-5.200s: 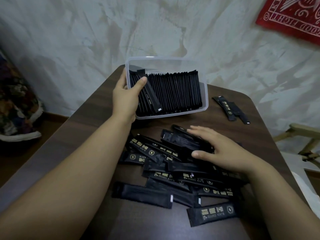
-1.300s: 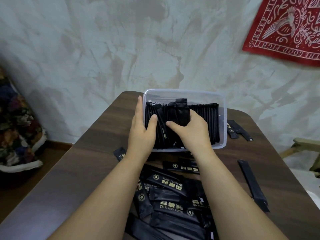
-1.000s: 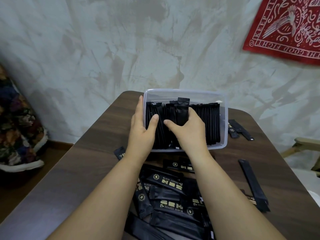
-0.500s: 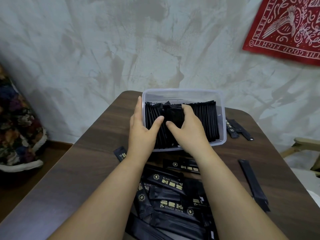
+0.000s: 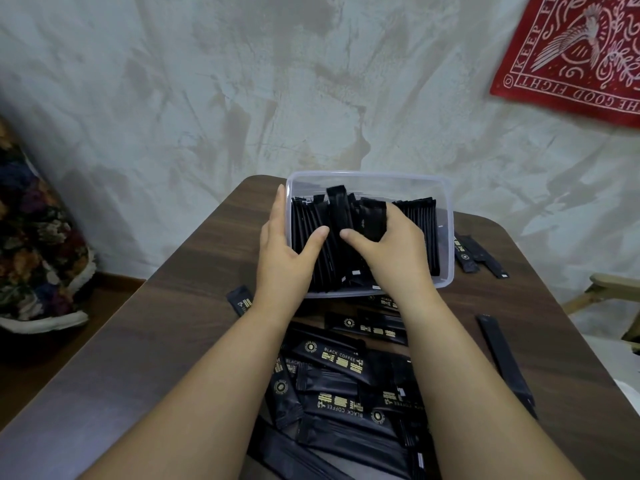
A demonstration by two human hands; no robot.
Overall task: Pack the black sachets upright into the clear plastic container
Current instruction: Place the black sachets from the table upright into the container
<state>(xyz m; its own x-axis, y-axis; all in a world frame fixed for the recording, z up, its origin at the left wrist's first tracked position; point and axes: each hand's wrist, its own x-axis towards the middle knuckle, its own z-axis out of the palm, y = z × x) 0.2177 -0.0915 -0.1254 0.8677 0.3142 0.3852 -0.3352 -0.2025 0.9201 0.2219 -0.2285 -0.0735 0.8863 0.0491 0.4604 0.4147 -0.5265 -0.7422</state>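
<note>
A clear plastic container (image 5: 446, 216) stands at the table's far end, tilted toward me and packed with upright black sachets (image 5: 420, 223). My left hand (image 5: 282, 258) grips its left wall, thumb inside against the sachets. My right hand (image 5: 391, 251) is inside the container, fingers closed around a small bundle of sachets (image 5: 372, 218) that stick up above the row. One sachet (image 5: 337, 209) stands higher between my thumbs. A loose pile of black sachets (image 5: 343, 382) lies on the table between my forearms.
The dark wooden table (image 5: 166, 327) ends just behind the container, against a pale wall. Stray sachets lie right of the container (image 5: 472, 254), at the right (image 5: 504, 362) and by my left wrist (image 5: 240, 301). A chair frame (image 5: 613, 285) stands off the table's right.
Since half a second ago my right hand has shifted right and pushes a bundle into the row; some sachets now stick up higher. My left hand still holds the container.
</note>
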